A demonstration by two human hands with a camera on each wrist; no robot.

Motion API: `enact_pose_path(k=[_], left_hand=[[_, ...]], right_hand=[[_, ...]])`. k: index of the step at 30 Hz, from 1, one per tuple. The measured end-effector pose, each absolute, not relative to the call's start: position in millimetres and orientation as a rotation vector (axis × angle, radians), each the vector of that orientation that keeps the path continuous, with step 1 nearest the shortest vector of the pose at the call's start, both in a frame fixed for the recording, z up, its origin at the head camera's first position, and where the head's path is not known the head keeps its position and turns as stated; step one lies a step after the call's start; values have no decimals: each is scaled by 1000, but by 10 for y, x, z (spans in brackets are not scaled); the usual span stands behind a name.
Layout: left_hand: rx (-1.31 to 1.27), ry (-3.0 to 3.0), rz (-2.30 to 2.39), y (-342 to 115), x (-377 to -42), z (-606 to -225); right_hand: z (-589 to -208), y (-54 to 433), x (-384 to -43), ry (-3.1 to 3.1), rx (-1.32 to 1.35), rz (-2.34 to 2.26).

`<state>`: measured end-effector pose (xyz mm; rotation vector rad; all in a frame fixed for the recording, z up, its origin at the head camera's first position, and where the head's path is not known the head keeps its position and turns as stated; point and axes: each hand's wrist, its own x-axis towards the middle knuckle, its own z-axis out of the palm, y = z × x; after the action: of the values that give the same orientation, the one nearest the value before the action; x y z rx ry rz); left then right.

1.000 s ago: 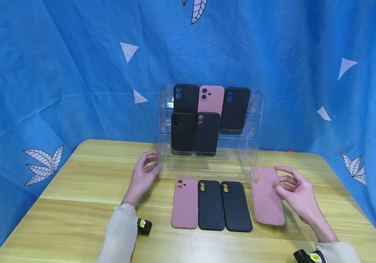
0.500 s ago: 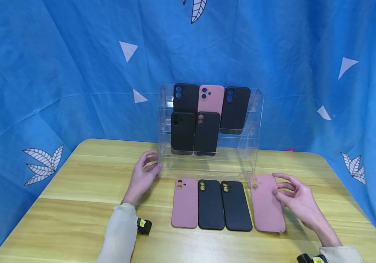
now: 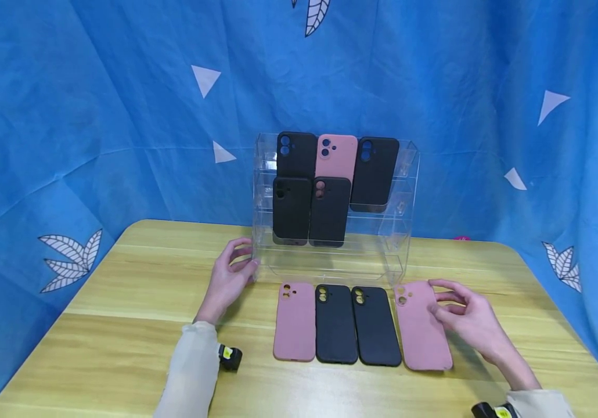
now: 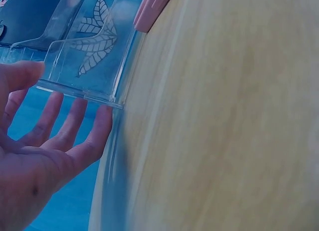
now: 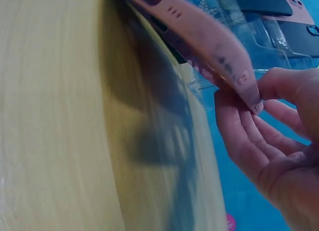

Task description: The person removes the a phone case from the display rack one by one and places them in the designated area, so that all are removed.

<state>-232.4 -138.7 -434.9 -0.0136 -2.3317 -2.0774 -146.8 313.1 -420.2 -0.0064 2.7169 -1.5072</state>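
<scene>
My right hand [image 3: 468, 322] pinches a pink phone case [image 3: 424, 331] by its right edge, thumb on the back. In the right wrist view the case [image 5: 209, 39] is tilted, with the held edge raised over its shadow. It sits beside a black phone case [image 3: 376, 326] at the right end of a row. My left hand [image 3: 230, 276] touches the left side of a clear acrylic display stand [image 3: 330, 264]. Its fingers [image 4: 72, 123] are spread along the stand's side, thumb near the front edge.
Left in the row lie another black case [image 3: 336, 324] and a pink case [image 3: 295, 322]. Several cases, black ones [image 3: 329, 212] and one pink [image 3: 335, 157], stand in the display's upper tiers. A blue patterned curtain [image 3: 121, 116] hangs behind the wooden table [image 3: 137, 278].
My right hand has brought the pink case toward me and slightly left, lowering it alongside the row. The left hand stays at the stand.
</scene>
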Motion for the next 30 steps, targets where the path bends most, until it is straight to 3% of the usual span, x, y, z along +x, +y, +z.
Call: enact_pose_path(k=[10, 30], left_hand=[[-20, -2327, -2076, -1382, -2337, -4337], [-25, -2333, -2064, -1387, -2322, -4342]], right_hand=[[-4261, 3108, -1499, 2953, -98, -1242], [-4347, 3115, -1525, 2778, 26, -1331]])
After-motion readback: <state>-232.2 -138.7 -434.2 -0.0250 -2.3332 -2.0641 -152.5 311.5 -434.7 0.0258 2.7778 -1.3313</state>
